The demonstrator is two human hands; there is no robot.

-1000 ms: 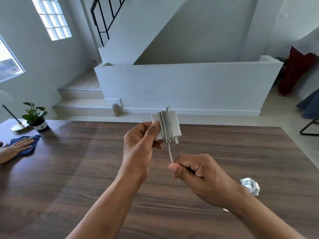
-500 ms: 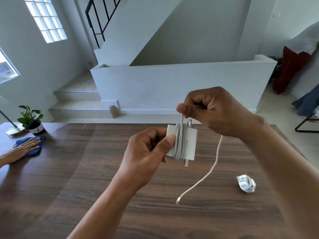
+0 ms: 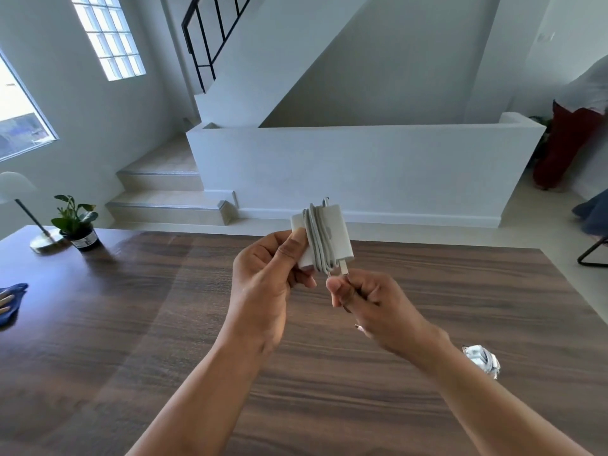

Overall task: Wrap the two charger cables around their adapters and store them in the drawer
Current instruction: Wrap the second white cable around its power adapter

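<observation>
My left hand pinches a white charger adapter above the wooden table, thumb on its left end. A white cable is wound several times around the adapter's middle. Just below the adapter, my right hand grips the cable's free end in a fist; little loose cable shows. A second white adapter, with its cable wrapped round it, lies on the table at the right, partly behind my right forearm. No drawer is in view.
A potted plant and a lamp base stand at the table's far left corner. Another person's hand rests on a blue cloth at the left edge. A black chair leg stands right of the table.
My right hand came down from above the adapter to just below it, laying another turn of cable. The loose tail that hung over the table is now taken up.
</observation>
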